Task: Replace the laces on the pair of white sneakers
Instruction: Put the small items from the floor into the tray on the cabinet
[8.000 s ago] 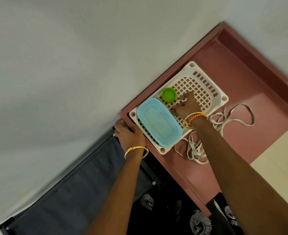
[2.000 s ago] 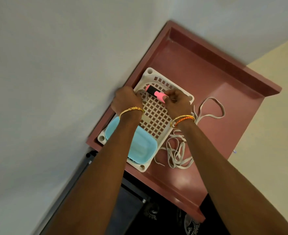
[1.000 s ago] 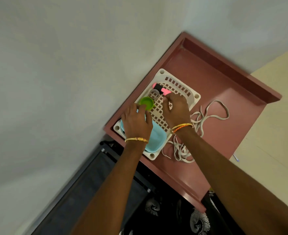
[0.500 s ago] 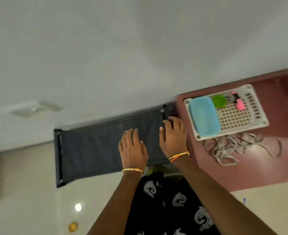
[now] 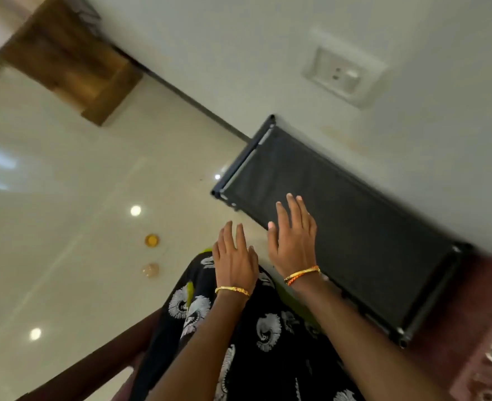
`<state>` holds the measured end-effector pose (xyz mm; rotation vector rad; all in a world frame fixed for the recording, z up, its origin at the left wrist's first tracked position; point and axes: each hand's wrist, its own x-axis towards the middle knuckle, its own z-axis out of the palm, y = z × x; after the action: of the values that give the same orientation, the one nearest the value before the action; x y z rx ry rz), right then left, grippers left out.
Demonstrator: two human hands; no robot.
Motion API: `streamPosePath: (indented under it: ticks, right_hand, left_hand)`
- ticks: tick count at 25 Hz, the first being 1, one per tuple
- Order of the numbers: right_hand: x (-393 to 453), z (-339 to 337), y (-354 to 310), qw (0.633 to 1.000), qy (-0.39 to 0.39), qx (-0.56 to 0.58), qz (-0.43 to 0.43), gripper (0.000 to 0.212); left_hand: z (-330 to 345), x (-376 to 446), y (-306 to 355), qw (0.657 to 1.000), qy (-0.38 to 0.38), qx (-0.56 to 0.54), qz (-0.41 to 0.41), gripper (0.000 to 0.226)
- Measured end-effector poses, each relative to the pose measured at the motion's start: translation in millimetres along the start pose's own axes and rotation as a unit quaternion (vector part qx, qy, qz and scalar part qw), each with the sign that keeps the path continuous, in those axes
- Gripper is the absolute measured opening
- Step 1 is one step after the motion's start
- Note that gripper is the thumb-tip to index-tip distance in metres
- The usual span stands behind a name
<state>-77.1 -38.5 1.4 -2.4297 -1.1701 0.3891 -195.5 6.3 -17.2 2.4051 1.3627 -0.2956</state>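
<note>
Both hands are free. The left hand (image 5: pixel 234 263) hangs over the person's patterned dress (image 5: pixel 256 337) with its fingers straight and slightly spread, holding nothing. The right hand (image 5: pixel 294 241) reaches forward over the near edge of the black rack (image 5: pixel 354 227), fingers also extended and empty; whether it touches the fabric top cannot be told. The rack stands against the wall (image 5: pixel 268 53), below a socket (image 5: pixel 343 75), on a pale glossy floor (image 5: pixel 65 198).

Neither the white sneakers nor any laces are in view, and the rack's top is bare. The step in hand looks like a search or a fetch: the person seems to be going for the shoes, probably on a lower tier of the rack, which the top hides. The next move calls for bending or reaching beneath that top, finding the pair, and bringing it out to where lacing can start.
</note>
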Motion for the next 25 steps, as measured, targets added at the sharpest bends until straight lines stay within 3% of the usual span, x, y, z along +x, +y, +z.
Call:
streamPosePath:
  ticks: [9,18,22,25]
  right_hand:
    - [71.2,87.6,-138.3,0.96,-0.173,-0.017,-0.222,0.044]
    - [100.6,216.2,-231.1,0.882,-0.336,-0.075,-0.323,0.037]
    - [104.8,293.0,-253.3,0.833,-0.393,-0.126,-0.368,0.041]
    - [112.1,358.7,-260.9,0.805,-0.409,-0.156,-0.4,0.044]
  left_hand:
    - [-22.7,32.1,-144.4,0.956,0.003,-0.128,-0.263,0.05]
    - [2.3,44.1,-273.2,0.85,-0.029,-0.225,-0.475,0.044]
    - [38.7,50.4,-326.2,0.775,-0.032,-0.289,-0.561,0.044]
    - [86.5,58.3,-364.8,0.754,-0.04,-0.294,-0.586,0.047]
